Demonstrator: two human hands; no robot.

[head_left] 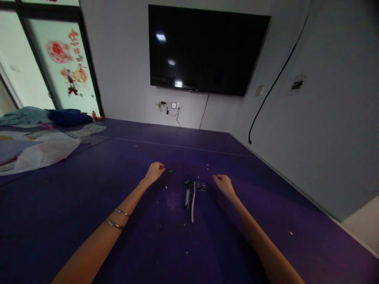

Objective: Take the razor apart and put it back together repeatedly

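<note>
My left hand (155, 172) is over the purple surface with its fingers curled together; whatever it may hold is too small to make out. Just right of its fingertips lies a small dark piece like a razor head (170, 171). My right hand (225, 184) is also closed, thumb against fingers, and nothing can be made out in it. Between the hands a razor (187, 197) with a grey and black handle points toward me. Alongside it lies a thin, slightly curved whitish stick (193, 203). A small dark plastic case (201, 186) rests nearest to my right hand.
Small white scraps (166, 187) dot the purple floor covering (124, 252). Clear plastic sheeting (50, 154) and blue cloth (69, 117) lie at the left. A black cable (274, 85) hangs along the right wall, and a television (207, 51) is mounted ahead.
</note>
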